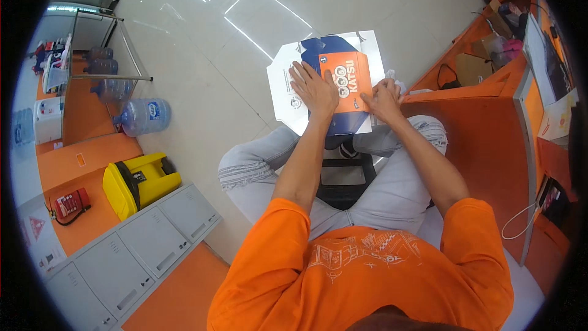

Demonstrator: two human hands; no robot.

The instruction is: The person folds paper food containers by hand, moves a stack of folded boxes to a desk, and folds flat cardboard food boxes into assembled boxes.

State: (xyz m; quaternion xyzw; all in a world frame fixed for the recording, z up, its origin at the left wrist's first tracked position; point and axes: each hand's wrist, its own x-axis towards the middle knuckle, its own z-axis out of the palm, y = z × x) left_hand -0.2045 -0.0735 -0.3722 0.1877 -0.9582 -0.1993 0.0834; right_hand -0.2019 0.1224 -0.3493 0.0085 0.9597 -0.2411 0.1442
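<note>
A partly folded cardboard food box [360, 67], orange and dark blue with white flaps, lies over a white sheet of card [375, 49] just beyond my knees. My left hand [316, 91] presses down on its left side, fingers spread over the white flap and blue edge. At the right edge, my right hand [384, 101] has its fingers curled, with the thumb against the orange panel. A small crumpled whitish piece [397, 78] shows beside those fingers; I cannot tell what it is. What supports the card is mostly hidden.
A black stool [343, 195] stands between my legs. An orange counter [471, 141] with cluttered shelves is close on my right. Left are grey lockers [144, 236], a yellow bucket-like container [141, 181], a fire extinguisher [69, 204], large water bottles [146, 116] and a metal-framed rack [110, 78].
</note>
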